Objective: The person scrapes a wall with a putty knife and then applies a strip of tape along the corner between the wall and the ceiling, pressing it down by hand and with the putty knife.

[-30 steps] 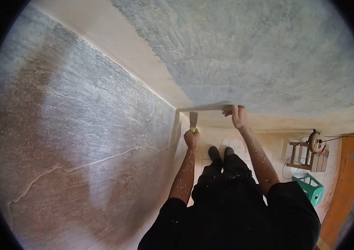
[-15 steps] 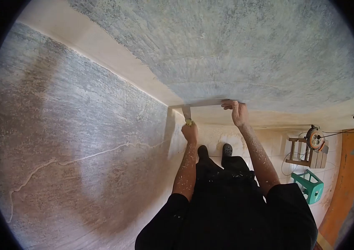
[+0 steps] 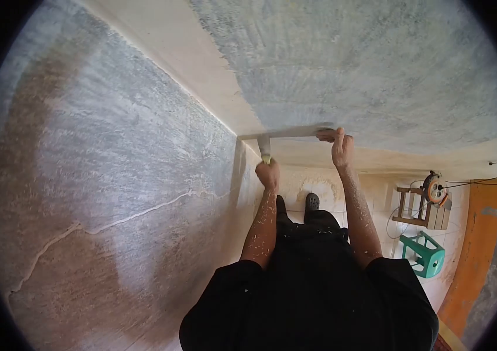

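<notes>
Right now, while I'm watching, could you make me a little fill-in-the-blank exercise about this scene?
1. The hand with its grip on the flat-bladed scraper is the person's ____ one.
2. The plastic stool on the floor is ____ in colour.
3. The other stool, the one with the cable reel, is made of ____.
4. The colour of the person's shirt is ____.

Missing words, in order: left; green; wood; black.
</notes>
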Demonstrator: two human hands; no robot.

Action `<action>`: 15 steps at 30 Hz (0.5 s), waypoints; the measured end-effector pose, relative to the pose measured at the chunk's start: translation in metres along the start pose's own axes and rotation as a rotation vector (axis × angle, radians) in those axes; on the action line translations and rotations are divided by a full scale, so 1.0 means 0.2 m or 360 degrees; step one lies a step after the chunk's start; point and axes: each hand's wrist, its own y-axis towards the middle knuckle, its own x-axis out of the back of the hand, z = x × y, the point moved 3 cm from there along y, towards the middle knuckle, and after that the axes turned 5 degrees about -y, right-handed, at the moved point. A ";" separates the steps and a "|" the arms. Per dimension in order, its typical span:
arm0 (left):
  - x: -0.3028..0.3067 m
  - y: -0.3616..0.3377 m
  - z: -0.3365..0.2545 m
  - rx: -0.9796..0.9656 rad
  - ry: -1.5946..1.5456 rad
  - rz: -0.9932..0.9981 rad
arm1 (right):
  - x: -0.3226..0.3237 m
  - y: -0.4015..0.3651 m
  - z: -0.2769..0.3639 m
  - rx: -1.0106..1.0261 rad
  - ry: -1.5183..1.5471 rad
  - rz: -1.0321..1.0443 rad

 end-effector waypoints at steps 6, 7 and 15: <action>0.06 -0.05 0.10 0.0090 0.0122 0.0151 | 0.01 0.03 -0.01 -0.0021 -0.0061 0.0033; 0.05 -0.05 0.13 0.0103 0.0153 0.0139 | 0.01 0.03 -0.01 -0.0024 -0.0080 0.0021; 0.03 -0.01 0.19 -0.0021 0.0099 0.0095 | -0.01 0.07 -0.04 -0.0047 0.0011 -0.0070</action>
